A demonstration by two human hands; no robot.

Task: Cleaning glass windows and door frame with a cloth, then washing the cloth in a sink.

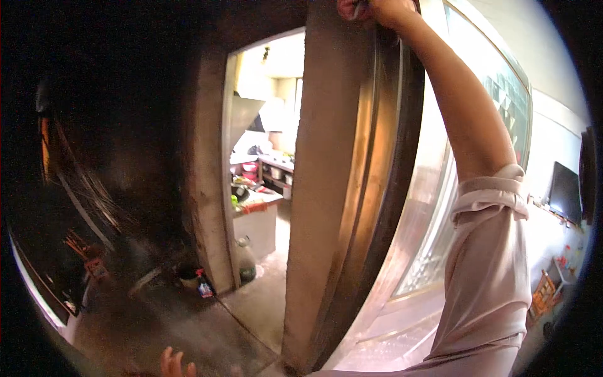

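Observation:
My right arm, in a rolled pale sleeve [490, 264], reaches up along the edge of a dark doorway. At the top rim of the view, my right hand [386, 10] is partly cut off beside the upper part of the wooden door frame [365, 141]. A reddish patch lies at its finger end; whether that is fingers or a held thing I cannot tell. Low in the picture, the fingertips of my left hand [177, 364] show slightly apart above the dim floor, with nothing visible in them. The rest of that hand is out of view.
Past an inner doorway stands a kitchen counter [256, 226] with a gas cylinder [246, 261] beside it. A spray bottle [204, 285] and a bucket [188, 275] stand on the dark floor. Glazed panels [419, 268], a wall-mounted screen [564, 193] and a wooden chair [542, 294] are at right.

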